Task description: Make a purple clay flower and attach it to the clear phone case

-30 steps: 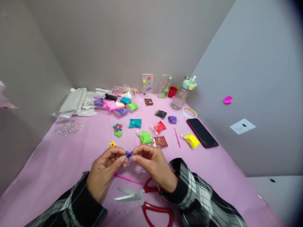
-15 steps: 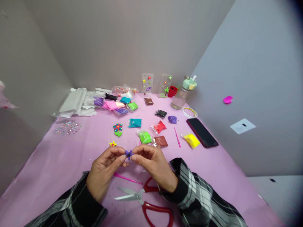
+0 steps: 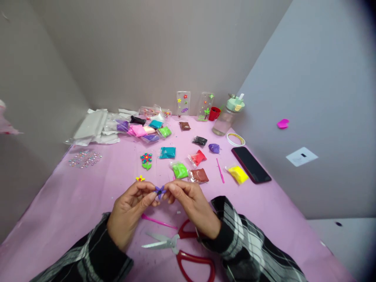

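Note:
Between my hands is a small purple clay flower (image 3: 159, 192) with a dark centre. My left hand (image 3: 132, 209) pinches its left side between thumb and fingers. From the right, my right hand (image 3: 192, 203) has its thumb and fingertips closed at a petal's tip. Just beyond my left hand lies a yellow clay flower (image 3: 140, 178) with a red middle, partly hidden by the fingers. A red and blue clay flower (image 3: 146, 159) with green leaves sits on a clear phone case farther up. Below my hands rest a pink modelling tool (image 3: 160, 222) and open red-handled scissors (image 3: 173, 243).
Bags of clay lie ahead, among them green (image 3: 179, 170), brown (image 3: 199, 175), red (image 3: 197, 157) and yellow (image 3: 237, 174). A phone (image 3: 251, 164), tape roll (image 3: 235, 139) and water bottle (image 3: 225, 119) stand along the right. Packets (image 3: 91, 125) and a gem sheet (image 3: 85, 159) are at left.
My right thumb has shifted up and back from the flower's centre toward the petal's tip, uncovering more of the flower. My left hand stays in place.

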Tool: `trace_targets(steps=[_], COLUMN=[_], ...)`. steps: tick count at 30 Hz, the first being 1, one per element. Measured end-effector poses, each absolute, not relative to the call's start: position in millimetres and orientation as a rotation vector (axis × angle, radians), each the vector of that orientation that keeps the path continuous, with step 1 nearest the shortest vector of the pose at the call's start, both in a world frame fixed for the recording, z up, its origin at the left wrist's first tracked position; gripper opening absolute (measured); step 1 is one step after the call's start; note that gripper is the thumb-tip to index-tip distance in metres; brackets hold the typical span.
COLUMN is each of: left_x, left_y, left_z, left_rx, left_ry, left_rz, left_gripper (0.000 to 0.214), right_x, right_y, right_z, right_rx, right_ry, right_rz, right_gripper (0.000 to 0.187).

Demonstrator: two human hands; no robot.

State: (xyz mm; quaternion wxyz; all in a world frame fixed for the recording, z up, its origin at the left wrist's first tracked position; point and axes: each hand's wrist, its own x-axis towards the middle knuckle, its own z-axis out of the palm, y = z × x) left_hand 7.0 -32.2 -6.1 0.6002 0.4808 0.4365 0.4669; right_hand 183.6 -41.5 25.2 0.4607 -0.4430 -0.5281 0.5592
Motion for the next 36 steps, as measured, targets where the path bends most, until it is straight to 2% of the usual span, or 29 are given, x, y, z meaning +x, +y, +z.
trace_targets(steps=[3,10,17,24,36], left_x=[6.0,9.3,9.4,7.5,7.3], left_y=[-33.3,-32.6,-32.3,-33.4,-32.6], left_z=[-6.6,-2.7,-1.1,-4.7,-1.2], left_rx=[1.124,1.094,1.157,1.181,1.229], left_ry=[1.009,0.995,0.991,1.004,1.043], left_rz=[1.072,1.068,1.102,1.11,1.16], left_gripper=[0.017,0.02,0.011,0.009,0.007], right_x=[182.0,180.4,181.7,180.8,180.8], right_y=[-41.8,-41.6,-40.4,-40.9,-40.5], right_z=[23.0,16.4,21.7,20.3,22.3], right_rx=[-1.096,-1.121,-1.14,-1.148,-1.124], right_ry=[-1.206,-1.151,-1.198,-1.154,-1.173], right_rz=[1.428,1.405,1.363,1.369,1.385], right_gripper=[0.021,0.013,0.015,0.008,0.007])
